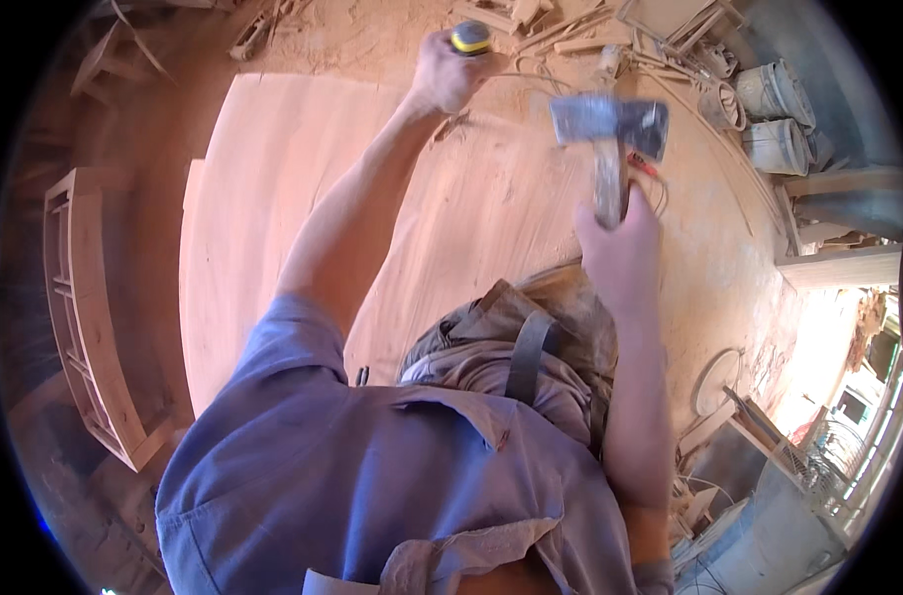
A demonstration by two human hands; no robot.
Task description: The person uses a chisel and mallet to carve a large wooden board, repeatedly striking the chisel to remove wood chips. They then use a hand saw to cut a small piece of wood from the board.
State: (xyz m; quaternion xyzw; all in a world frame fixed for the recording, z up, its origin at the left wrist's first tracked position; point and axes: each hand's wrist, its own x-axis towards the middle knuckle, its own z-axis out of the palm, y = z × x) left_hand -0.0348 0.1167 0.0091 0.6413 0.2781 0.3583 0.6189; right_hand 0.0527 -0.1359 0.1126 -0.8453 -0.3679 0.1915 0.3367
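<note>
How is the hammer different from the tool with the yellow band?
The hammer shows a wide, blocky grey head; the yellow-banded tool shows just a small, rounded end. The hammer is in the right hand, the yellow-banded tool in the left hand. Both are gripped by bare hands.

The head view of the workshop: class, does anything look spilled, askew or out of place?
Yes: beyond the hammer, wood scraps lie in a loose jumble on the floor, crossing at odd angles rather than stacked. The buckets at the right seem to lean, but the fisheye bend may cause that.
</note>
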